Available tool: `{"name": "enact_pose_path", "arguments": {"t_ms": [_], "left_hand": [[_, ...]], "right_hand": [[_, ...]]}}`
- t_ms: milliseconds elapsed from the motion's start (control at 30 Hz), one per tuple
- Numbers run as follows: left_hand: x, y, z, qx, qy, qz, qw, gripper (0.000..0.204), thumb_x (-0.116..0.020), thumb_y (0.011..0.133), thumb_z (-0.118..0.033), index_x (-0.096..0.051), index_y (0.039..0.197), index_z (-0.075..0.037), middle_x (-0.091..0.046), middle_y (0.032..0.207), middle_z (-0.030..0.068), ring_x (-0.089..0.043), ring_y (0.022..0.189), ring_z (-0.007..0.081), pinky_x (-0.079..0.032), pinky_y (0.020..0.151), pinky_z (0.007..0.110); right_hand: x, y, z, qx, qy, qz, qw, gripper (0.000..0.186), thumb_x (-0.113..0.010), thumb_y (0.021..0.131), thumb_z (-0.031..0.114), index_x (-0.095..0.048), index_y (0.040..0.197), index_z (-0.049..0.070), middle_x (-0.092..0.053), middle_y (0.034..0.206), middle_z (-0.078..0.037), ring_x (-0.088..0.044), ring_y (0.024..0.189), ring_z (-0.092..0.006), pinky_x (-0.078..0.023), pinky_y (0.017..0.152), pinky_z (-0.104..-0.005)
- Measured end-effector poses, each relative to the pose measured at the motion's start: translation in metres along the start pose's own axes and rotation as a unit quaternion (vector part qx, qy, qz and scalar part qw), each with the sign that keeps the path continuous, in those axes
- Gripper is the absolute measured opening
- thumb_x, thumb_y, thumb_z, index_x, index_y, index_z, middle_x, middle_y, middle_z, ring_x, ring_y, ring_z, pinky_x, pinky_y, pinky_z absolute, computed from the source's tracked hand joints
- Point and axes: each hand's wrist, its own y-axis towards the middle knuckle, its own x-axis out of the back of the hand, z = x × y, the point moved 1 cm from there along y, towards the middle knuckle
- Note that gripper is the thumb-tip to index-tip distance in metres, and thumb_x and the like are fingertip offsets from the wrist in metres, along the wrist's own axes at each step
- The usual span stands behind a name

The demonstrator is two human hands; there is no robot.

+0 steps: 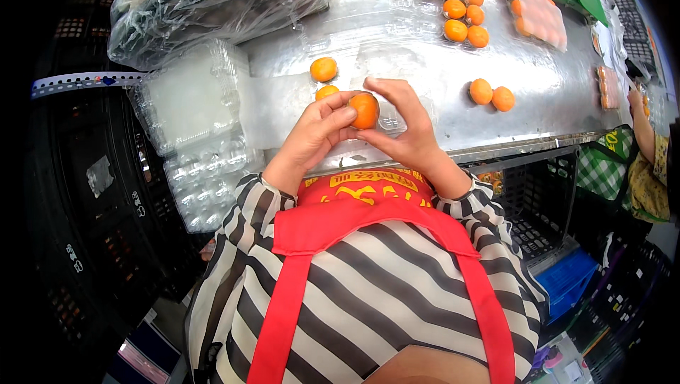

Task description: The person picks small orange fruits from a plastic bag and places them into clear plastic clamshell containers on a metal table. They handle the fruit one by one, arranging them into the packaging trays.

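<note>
A round, smooth orange fruit is pinched between the thumb and fingers of my left hand, close to the table's front edge. My right hand is curved around the fruit's other side. Its thumb tip reaches just below the fruit and its index finger above, spread wide apart. Just beyond my left hand lie two more orange fruits, one of them in full sight and the other partly behind my fingers. A clear plastic tray shows partly behind my right hand.
Stacked clear clamshells stand at the table's left edge, below a plastic-wrapped stack. Across the metal table are several fruits in a clear tray, a covered pack and a loose pair. Another person's arm shows far right.
</note>
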Motion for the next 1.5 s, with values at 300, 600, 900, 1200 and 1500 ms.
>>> {"name": "enact_pose_path", "arguments": {"t_ms": [300, 600, 900, 1200, 1500], "left_hand": [[-0.010, 0.002, -0.006, -0.068, 0.081, -0.028, 0.994, 0.054, -0.071, 0.084, -0.019, -0.047, 0.130, -0.003, -0.058, 0.119, 0.0073, -0.058, 0.107, 0.0151, -0.050, 0.085, 0.027], [-0.013, 0.001, -0.005, -0.105, 0.162, -0.065, 0.979, 0.055, -0.074, 0.079, -0.001, -0.047, 0.127, 0.001, -0.062, 0.110, 0.0100, -0.061, 0.101, 0.0152, -0.051, 0.086, 0.027], [-0.013, 0.000, 0.006, -0.141, 0.272, -0.096, 0.947, 0.053, -0.071, 0.078, 0.002, -0.049, 0.127, -0.001, -0.058, 0.111, 0.0088, -0.062, 0.098, 0.0148, -0.052, 0.083, 0.027], [-0.033, -0.006, -0.034, -0.277, 0.509, -0.104, 0.808, 0.048, -0.076, 0.072, -0.008, -0.059, 0.117, -0.004, -0.054, 0.108, 0.0079, -0.058, 0.092, 0.0148, -0.048, 0.079, 0.026], [-0.028, -0.042, -0.221, -0.613, 0.474, -0.243, 0.583, 0.044, -0.070, 0.085, -0.008, -0.055, 0.125, 0.001, -0.057, 0.123, 0.0118, -0.055, 0.113, 0.0183, -0.048, 0.091, 0.027]], "right_hand": [[0.001, -0.018, -0.011, -0.189, 0.213, -0.042, 0.958, 0.057, -0.075, 0.077, 0.009, -0.052, 0.129, 0.001, -0.056, 0.123, -0.010, -0.055, 0.116, -0.0203, -0.046, 0.095, -0.0335], [-0.003, -0.020, -0.009, -0.252, 0.356, -0.039, 0.899, 0.050, -0.065, 0.087, 0.006, -0.046, 0.133, -0.003, -0.054, 0.128, -0.013, -0.054, 0.116, -0.0202, -0.045, 0.098, -0.0332], [-0.004, -0.023, -0.010, -0.303, 0.357, -0.078, 0.880, 0.039, -0.062, 0.088, 0.006, -0.051, 0.124, -0.004, -0.058, 0.121, -0.012, -0.055, 0.114, -0.0185, -0.044, 0.098, -0.0315], [-0.003, -0.012, -0.010, -0.258, 0.373, -0.053, 0.890, 0.042, -0.062, 0.085, 0.003, -0.049, 0.125, -0.004, -0.060, 0.114, -0.014, -0.059, 0.109, -0.0220, -0.047, 0.094, -0.0332], [-0.006, -0.016, -0.027, -0.269, 0.166, -0.024, 0.948, 0.037, -0.069, 0.081, 0.006, -0.059, 0.117, 0.000, -0.063, 0.111, -0.010, -0.062, 0.100, -0.0161, -0.050, 0.085, -0.0273]]}}
